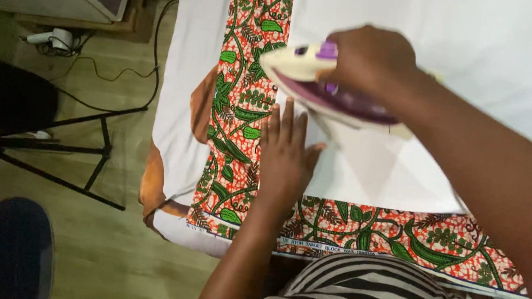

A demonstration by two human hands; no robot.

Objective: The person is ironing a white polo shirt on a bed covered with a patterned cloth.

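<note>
A: What is blocking the right hand?

B: The iron it is gripping is filling the space beneath it, and the left hand is lying flat just below the iron's nose, closing off that side.

A: Where is room opening up?

B: Beyond the right hand the white cloth is stretching bare, so a pass away from the body is staying free.

A: And around the left hand?

B: To its outer side the patterned fabric is lying flat. Past the table edge a black tripod and a cable are cluttering the floor.
</note>
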